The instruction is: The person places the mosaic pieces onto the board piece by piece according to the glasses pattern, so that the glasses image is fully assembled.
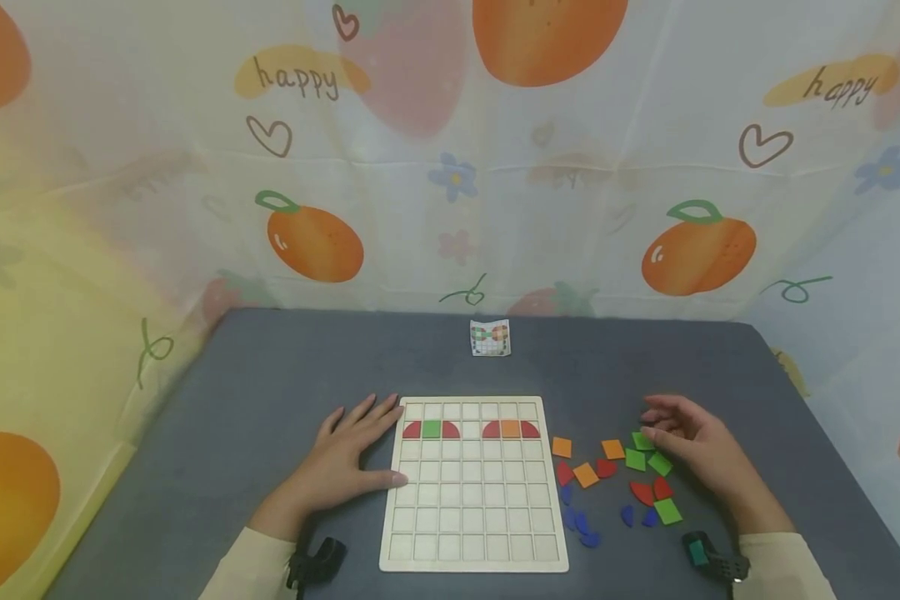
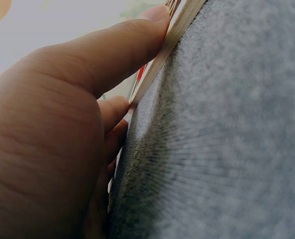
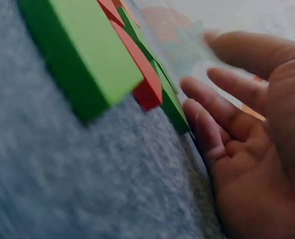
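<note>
l fingers (image 1: 378, 480) — on grid board (image 1: 472, 483)

grey table (image 1: 307, 358), pale grid board (image 1: 472, 472), loose coloured tiles (image 1: 635, 459), small printed card (image 1: 491, 338)

Grey tabletop (image 1: 615, 358); behind it, pale cloth (image 1: 547, 242) printed with oranges (image 1: 315, 244), hearts (image 1: 766, 146), blue flowers (image 1: 453, 177).

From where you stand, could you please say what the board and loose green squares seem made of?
The board: probably matte wood, given its pale tan edge. The loose green squares: perhaps painted wood or plastic, satin, judging by smooth, evenly coloured faces.
</note>
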Motion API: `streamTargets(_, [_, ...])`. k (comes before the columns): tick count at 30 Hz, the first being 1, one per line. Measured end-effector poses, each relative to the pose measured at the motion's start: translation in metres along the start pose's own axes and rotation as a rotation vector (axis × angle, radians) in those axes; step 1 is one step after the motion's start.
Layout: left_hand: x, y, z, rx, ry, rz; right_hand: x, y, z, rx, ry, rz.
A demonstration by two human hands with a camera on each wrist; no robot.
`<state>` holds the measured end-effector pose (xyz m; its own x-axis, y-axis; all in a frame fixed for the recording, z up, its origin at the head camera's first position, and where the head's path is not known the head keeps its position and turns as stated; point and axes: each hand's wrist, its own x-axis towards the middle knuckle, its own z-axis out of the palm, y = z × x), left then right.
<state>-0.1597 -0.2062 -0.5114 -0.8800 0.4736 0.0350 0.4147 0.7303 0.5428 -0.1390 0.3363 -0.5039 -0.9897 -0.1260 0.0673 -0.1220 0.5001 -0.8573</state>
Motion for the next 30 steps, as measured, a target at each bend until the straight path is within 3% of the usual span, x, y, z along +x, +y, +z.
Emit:
streamTargets(6, [-0.001, 0.001, -0.001, 0.002, 0.006, 0.003, -0.001, 0.0, -0.003, -0.013, -0.133, 0.0])
streamTargets(10, [0.0, 0.002, -0.002, 0.004, 0.004, -0.002, 0.0, -0.003, -0.003, -0.047, -0.164, 0.023])
streamTargets(19, [0.0, 0.001, -0.001, 0.006, 0.006, 0.001, -0.002, -0.008, 0.004, -0.138, -0.087, -0.013])
streamTargets(30, [0.001, -0.001, 0.001, 0.018, 0.001, -0.007, 0.0, -0.02, 0.011, -0.142, -0.003, 0.075])
